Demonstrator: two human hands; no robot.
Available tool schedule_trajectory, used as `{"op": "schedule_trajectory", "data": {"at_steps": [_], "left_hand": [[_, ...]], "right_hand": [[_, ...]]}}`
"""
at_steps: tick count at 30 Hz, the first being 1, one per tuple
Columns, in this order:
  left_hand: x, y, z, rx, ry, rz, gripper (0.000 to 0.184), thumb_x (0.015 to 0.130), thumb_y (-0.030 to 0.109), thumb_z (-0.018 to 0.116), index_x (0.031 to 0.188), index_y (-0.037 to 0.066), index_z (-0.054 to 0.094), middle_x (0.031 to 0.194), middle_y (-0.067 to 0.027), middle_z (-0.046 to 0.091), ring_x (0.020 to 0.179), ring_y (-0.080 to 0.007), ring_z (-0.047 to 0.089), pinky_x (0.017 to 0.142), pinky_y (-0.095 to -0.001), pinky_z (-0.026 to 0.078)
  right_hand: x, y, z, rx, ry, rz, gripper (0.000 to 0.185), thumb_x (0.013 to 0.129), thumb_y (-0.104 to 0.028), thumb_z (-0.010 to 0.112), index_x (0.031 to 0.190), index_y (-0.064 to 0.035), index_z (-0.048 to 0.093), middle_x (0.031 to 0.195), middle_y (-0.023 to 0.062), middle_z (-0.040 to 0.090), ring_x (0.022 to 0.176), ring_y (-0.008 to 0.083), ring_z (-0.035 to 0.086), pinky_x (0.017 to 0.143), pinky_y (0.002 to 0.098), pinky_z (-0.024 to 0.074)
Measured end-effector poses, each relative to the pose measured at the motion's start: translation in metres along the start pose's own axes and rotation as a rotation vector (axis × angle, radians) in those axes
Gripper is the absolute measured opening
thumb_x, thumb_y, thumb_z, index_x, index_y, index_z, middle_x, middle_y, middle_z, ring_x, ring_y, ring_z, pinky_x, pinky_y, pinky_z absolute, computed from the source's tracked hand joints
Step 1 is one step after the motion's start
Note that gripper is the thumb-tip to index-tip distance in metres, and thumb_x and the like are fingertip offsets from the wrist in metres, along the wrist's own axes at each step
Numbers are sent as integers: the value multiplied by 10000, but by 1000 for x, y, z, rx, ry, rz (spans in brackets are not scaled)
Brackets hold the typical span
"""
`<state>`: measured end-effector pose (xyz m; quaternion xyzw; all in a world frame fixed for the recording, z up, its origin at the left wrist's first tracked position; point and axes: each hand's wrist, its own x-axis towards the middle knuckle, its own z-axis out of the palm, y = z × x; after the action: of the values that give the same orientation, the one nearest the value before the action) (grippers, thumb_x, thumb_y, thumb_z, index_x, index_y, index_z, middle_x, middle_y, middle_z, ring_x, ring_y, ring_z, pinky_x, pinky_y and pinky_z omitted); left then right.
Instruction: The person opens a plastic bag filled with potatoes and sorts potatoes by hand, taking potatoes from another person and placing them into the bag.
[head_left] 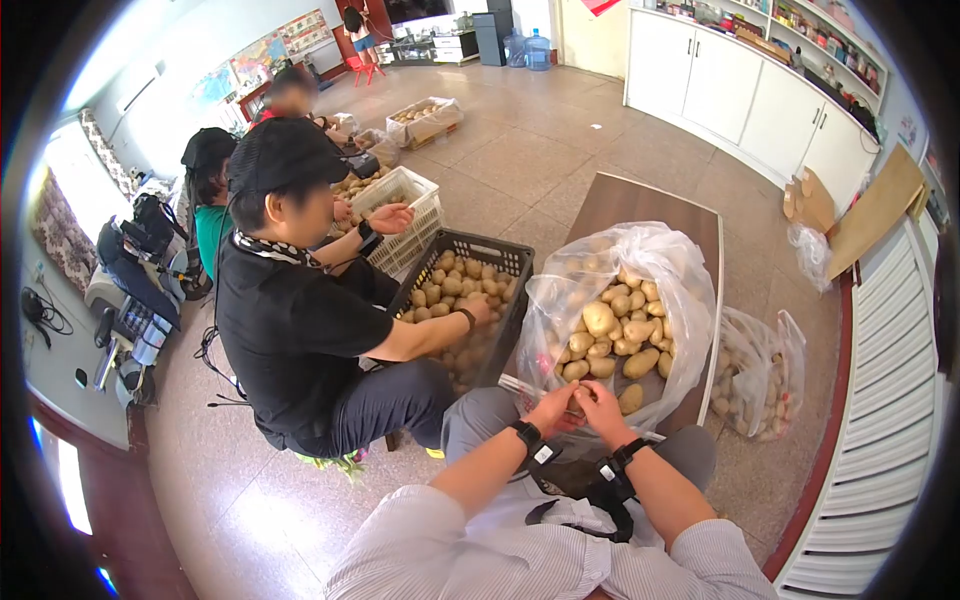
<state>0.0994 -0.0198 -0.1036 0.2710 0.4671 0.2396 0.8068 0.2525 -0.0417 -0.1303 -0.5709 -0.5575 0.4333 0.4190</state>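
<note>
My left hand (pixel 552 411) and my right hand (pixel 602 408) meet close together above my lap, fingers curled inward. Both are closed around something small between them, and I cannot make out what it is. Just beyond my hands, a large clear plastic bag (pixel 548 300) lies opened out, its film reaching near my fingers. Inside it is a heap of potatoes (pixel 598 319), with a few loose ones nearest my right hand. The bag rests on a low brown table (pixel 650 203). Each of my wrists wears a black band with a small device.
A person (pixel 300 320) in black sits at my left, a hand in a dark crate (pixel 525 262) of potatoes. Behind are a white crate (pixel 415 220) and other seated people. A bag of potatoes (pixel 765 385) stands on the floor at right, near a white radiator (pixel 870 450).
</note>
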Motion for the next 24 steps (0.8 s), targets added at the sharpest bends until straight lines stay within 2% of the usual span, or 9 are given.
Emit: {"op": "schedule_trajectory", "data": {"at_steps": [2, 4, 6, 9, 10, 12, 16, 22, 24], "left_hand": [[4, 0, -5, -156, -103, -61, 349, 984, 457, 480, 1111, 149, 583, 899, -33, 635, 661, -171, 602, 531, -290, 437], [4, 0, -4, -172, -52, -22, 328, 977, 448, 494, 1081, 147, 572, 865, -23, 628, 601, -162, 572, 502, -293, 425], [3, 1, -3, -184, -1, 25, 311, 970, 439, 509, 1052, 144, 561, 831, -14, 620, 542, -152, 542, 473, -295, 414], [3, 3, -4, -247, 103, 88, 300, 968, 414, 522, 1060, 132, 567, 833, -22, 616, 552, -153, 553, 470, -292, 427], [5, 4, -5, -276, 182, 105, 298, 966, 402, 527, 1074, 128, 567, 834, -26, 617, 553, -154, 556, 468, -293, 434], [7, 4, -7, -303, 260, 124, 296, 964, 390, 532, 1087, 123, 566, 836, -30, 617, 553, -155, 559, 465, -294, 442], [9, 4, -13, -341, 294, 175, 307, 954, 383, 538, 1102, 116, 565, 843, -39, 622, 561, -158, 576, 468, -295, 466], [20, 4, -19, -377, 316, 217, 317, 957, 384, 516, 1094, 103, 567, 832, -45, 622, 568, -162, 587, 474, -300, 494], [19, 4, -21, -400, 302, 218, 324, 959, 389, 507, 1093, 99, 567, 828, -47, 620, 569, -164, 587, 475, -303, 499]], "right_hand": [[-3, -24, 1, 57, 22, 18, 318, 897, -243, 658, 1092, 5, 620, 986, 132, 661, 813, 242, 656, 698, 356, 520], [-1, -29, -3, 113, 45, 38, 299, 903, -232, 645, 1088, 2, 623, 1003, 148, 659, 824, 278, 658, 728, 380, 518], [4, -29, -8, -309, 187, -217, 242, 892, -139, 627, 1108, -31, 625, 969, 130, 656, 843, 268, 642, 740, 356, 513], [8, -32, -12, -474, 105, -311, 284, 843, -84, 608, 1125, -59, 628, 1076, 143, 619, 946, 341, 609, 817, 402, 501], [7, -35, -12, -473, 106, -312, 284, 843, -84, 608, 1125, -59, 628, 1076, 143, 619, 946, 341, 609, 817, 402, 501], [6, -38, -11, -748, 50, -496, 340, 802, -67, 590, 1140, -82, 625, 1165, 112, 580, 982, 340, 588, 827, 419, 505], [8, -40, -5, -863, -51, -507, 357, 788, -78, 577, 1142, -94, 617, 1193, 93, 567, 1008, 328, 579, 815, 430, 509], [9, -32, 2, -925, -63, -502, 286, 800, -110, 580, 1084, -102, 614, 1089, 94, 582, 929, 336, 602, 742, 446, 522], [3, -29, 5, -1001, -77, -428, 255, 804, -123, 594, 1058, -108, 601, 1026, 93, 580, 894, 332, 607, 719, 436, 526]]}}
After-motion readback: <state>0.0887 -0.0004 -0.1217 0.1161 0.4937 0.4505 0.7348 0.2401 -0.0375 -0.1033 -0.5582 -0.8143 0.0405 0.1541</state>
